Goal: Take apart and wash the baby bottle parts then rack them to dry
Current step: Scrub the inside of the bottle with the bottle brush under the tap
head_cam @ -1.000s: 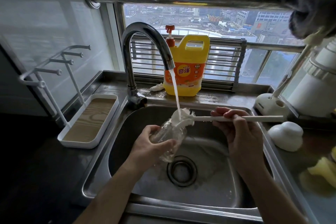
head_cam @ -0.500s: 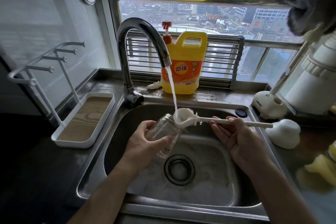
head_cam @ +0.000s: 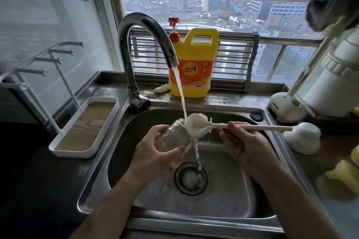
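Observation:
My left hand grips the clear baby bottle over the steel sink, with its mouth tilted up and to the right. My right hand pinches the long cream handle of the bottle brush. The brush head sits just outside the bottle's mouth, under the stream from the tap. Water runs off the brush and bottle toward the drain. A white drying rack with upright pegs stands on the counter to the left.
A yellow detergent jug stands behind the sink by the window. At the right are a white brush stand, a white dome-shaped part, a large white appliance and yellow sponges.
The brush head has come out of the bottle and now sits under the running water at the bottle's mouth. My right hand slid along the handle.

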